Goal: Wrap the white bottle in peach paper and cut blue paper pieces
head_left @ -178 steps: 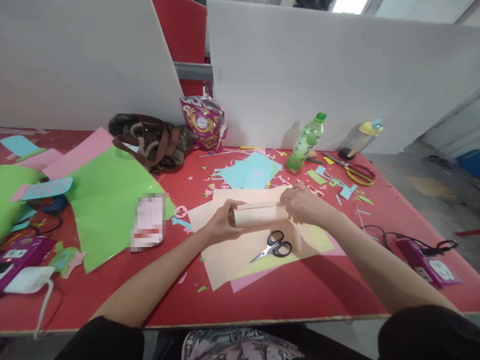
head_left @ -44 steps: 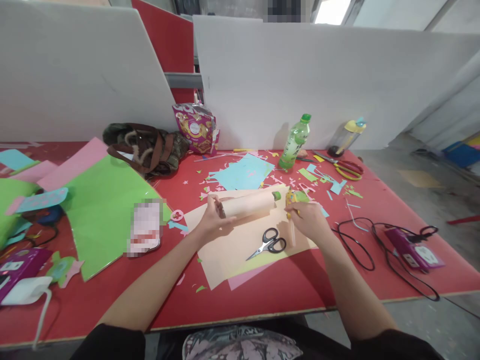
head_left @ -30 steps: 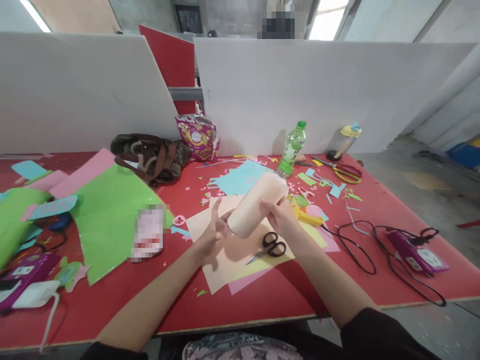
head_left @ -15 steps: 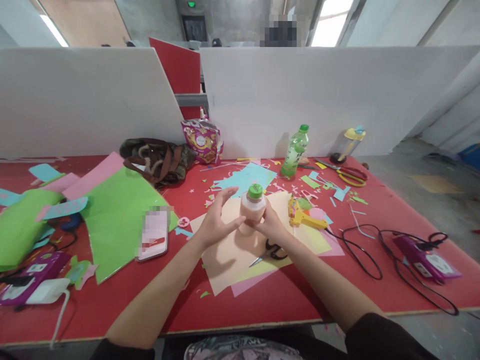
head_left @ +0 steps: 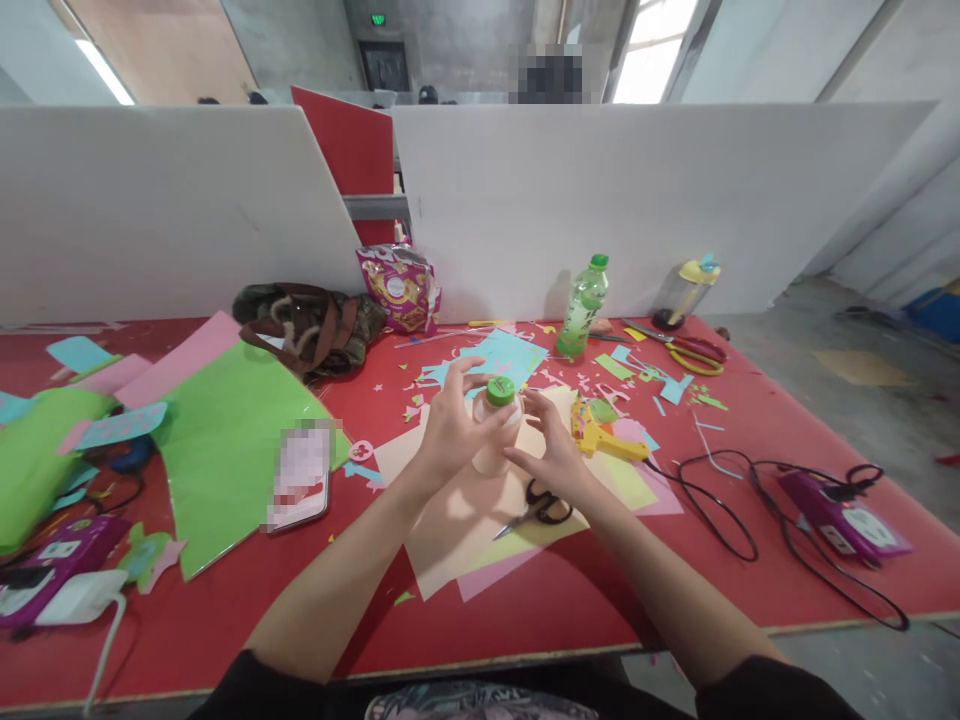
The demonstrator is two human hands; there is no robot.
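Since the earlier frame, the left hand [head_left: 448, 435] has moved onto the wrapped bottle [head_left: 491, 458], where I now have its fingers curled behind the shoulder and its thumb across the front. I hold the right hand [head_left: 556, 452] half open at the opposite side; I cannot tell whether its fingertips make contact. The wrapped bottle stands upright on the peach sheet [head_left: 442, 545], green cap [head_left: 501, 391] uppermost. I judge it light if empty, with a firm shoulder, a slick cap and a pale wrap that creases easily. Recommended hold: shoulder or cap, minimal pressure on the wrap. Adjacent, toward me, lie the black-handled scissors [head_left: 549, 503]; to the right, the yellow glue gun [head_left: 611, 441]; beyond, the light-blue paper [head_left: 517, 350].
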